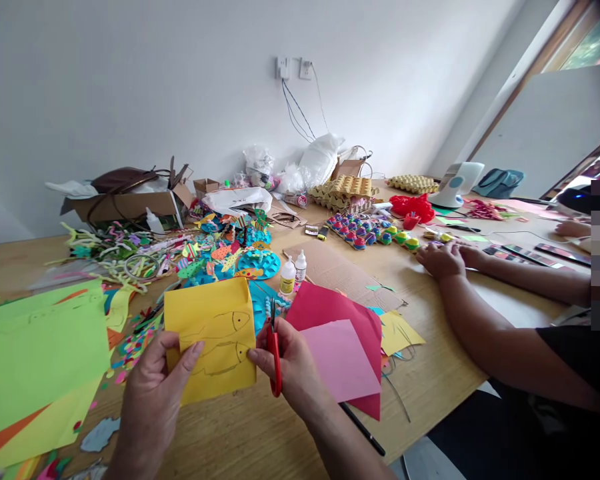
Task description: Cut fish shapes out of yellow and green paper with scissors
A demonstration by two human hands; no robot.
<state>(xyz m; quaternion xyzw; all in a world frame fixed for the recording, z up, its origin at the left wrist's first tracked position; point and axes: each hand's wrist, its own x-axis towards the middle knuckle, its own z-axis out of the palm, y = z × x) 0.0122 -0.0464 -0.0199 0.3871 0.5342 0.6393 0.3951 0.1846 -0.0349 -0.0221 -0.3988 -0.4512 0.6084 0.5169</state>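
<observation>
My left hand (155, 387) grips the left side of a yellow sheet of paper (205, 307), thumb on its front. Two fish outlines are drawn on the sheet in dark line, one above the other, each with an eye dot. A pair of scissors (275, 363) with red handles is in my right hand (290, 360), blades pointing up. The thumb of that hand also presses the sheet's right edge. Behind the sheet lie blue painted pieces (257, 263) with colourful paper fish (223, 253). Two glue bottles (288, 275) stand just beyond the scissors.
Green sheets (40, 373) lie at left; pink and red paper (343, 360) and a black pen (363, 430) at right. Pipe cleaners (110, 253), egg trays (347, 190) and a box (125, 210) stand further back. Another person's arms (480, 320) rest on the table at right.
</observation>
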